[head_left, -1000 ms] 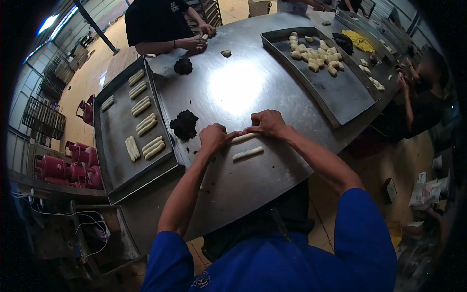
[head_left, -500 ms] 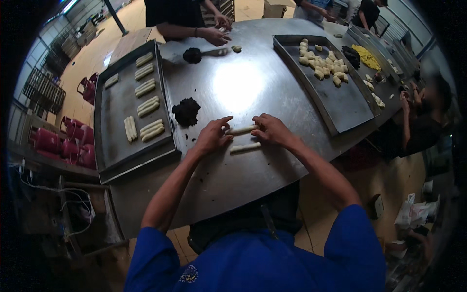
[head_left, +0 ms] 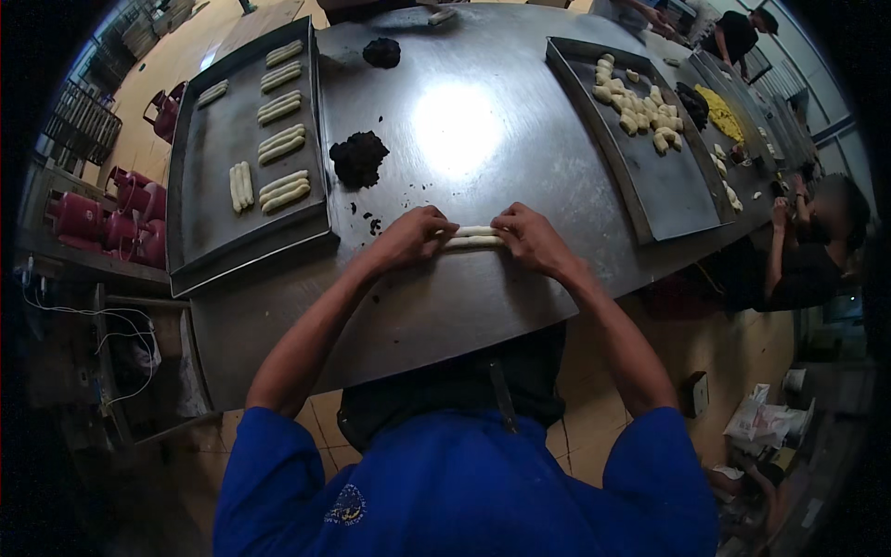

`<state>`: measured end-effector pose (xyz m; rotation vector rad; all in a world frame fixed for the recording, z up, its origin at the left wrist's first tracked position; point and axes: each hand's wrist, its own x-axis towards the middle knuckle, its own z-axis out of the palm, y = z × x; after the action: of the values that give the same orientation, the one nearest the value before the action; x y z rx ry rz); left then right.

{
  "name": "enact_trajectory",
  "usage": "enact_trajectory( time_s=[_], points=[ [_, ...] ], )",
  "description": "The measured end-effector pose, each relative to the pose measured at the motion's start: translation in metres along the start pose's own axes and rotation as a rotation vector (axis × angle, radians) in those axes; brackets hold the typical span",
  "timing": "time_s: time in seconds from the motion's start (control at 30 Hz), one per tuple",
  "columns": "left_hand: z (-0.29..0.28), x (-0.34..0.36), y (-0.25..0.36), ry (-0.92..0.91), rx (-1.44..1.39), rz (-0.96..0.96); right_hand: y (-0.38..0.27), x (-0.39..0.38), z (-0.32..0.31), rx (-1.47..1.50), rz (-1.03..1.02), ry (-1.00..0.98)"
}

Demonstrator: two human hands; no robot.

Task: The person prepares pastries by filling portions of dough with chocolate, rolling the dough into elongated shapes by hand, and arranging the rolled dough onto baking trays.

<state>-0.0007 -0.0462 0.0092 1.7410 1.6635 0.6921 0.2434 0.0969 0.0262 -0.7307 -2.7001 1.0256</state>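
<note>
Two pale dough sticks (head_left: 475,241) lie side by side on the metal table in front of me, close together. Around their left ends the fingers of my left hand (head_left: 416,236) are closed. My right hand (head_left: 535,241) pinches the right ends, thumb and fingertips together. The fingers cover both ends of the sticks. Beyond my left hand sits a crumbly lump of dark filling (head_left: 359,159), with dark crumbs scattered near it.
A tray (head_left: 320,209) at left holds several groups of dough sticks. Another tray (head_left: 691,209) at right carries dough pieces (head_left: 640,104). A second dark lump (head_left: 381,53) lies farther back on the table (head_left: 445,334). Co-workers stand around; pink gas cylinders (head_left: 76,215) are at left.
The two sticks, earlier apart, now lie close together. My hands have closed on their ends. The view has shifted, and the person across the table is mostly out of it.
</note>
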Motion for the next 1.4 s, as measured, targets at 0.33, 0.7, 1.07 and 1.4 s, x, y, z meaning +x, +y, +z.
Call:
enact_trajectory(
  time_s=[0.33, 0.7, 1.07, 1.4],
  points=[
    [0.020, -0.012, 0.015, 0.159, 0.224, -0.002, -0.016, -0.035, 0.013, 0.164, 0.288, 0.153],
    [0.032, 0.016, 0.026, 0.095, 0.313, 0.146, 0.002, -0.055, 0.037, -0.446, -0.037, 0.199],
    [0.100, -0.067, 0.083, 0.021, 0.145, 0.208, 0.212, -0.023, -0.201, -0.137, 0.436, 1.013],
    [0.111, -0.064, 0.100, 0.011, 0.368, 0.179, 0.292, 0.109, -0.206, -0.278, 0.766, 1.036]
  ],
)
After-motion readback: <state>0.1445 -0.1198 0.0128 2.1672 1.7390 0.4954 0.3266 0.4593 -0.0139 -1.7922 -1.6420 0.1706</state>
